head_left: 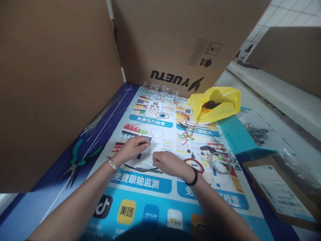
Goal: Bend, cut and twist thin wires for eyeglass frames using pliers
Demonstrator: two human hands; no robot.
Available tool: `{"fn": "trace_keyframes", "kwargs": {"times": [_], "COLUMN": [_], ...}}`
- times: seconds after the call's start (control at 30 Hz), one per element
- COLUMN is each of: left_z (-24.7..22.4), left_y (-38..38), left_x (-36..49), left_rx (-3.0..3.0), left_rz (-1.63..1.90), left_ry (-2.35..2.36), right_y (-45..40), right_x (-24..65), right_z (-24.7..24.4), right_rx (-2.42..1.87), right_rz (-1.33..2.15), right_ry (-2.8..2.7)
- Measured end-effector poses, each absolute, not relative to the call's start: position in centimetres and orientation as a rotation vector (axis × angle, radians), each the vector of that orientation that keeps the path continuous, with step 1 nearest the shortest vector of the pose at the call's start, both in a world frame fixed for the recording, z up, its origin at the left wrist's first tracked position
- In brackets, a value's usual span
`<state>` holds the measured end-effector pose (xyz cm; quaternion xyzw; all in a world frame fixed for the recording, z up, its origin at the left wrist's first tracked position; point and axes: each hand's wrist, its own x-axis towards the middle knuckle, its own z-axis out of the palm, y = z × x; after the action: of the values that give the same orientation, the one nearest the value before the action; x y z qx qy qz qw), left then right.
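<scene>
Over the printed poster (160, 201), my left hand (137, 147) is closed in a pinch on a thin strand (149, 146) at the fingertips. Close to its right, my right hand (168, 162) has its fingers curled in, and what they hold, if anything, is hidden. Several dark thin wires (144, 169) lie just below the hands. Beyond them rests a thin pale loop of thread (157, 133). A red ring-shaped roll (195, 165) and a grey tape roll (220, 163) lie right of my right hand.
Green-handled pliers (75, 162) lie at left beside thin rods (100, 115). Scissors (184, 126) and coloured cords (187, 135) lie before a yellow bag (218, 103). Cardboard panels (175, 40) stand behind and left. At right are a labelled parcel (278, 187) and dark wire pieces (257, 134).
</scene>
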<state>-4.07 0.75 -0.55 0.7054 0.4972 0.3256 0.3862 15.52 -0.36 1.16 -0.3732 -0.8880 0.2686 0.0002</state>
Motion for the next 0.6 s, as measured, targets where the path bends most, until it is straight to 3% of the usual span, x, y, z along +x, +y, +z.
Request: {"fn": "trace_keyframes", "kwargs": {"times": [0.27,0.6], "left_z": [1.8,1.9], "left_y": [0.0,-1.7], "left_x": [-4.2,-2.3], "left_rx": [2.285,2.98], "left_rz": [0.43,0.255], "left_ry": [0.951,1.217], "right_y": [0.2,0.2], "right_x": [16.1,15.9], "right_z": [1.3,1.5], "right_rx": [-1.175,-1.288], "right_rz": [0.846,0.68], "right_ry": [-2.774,-2.713]}}
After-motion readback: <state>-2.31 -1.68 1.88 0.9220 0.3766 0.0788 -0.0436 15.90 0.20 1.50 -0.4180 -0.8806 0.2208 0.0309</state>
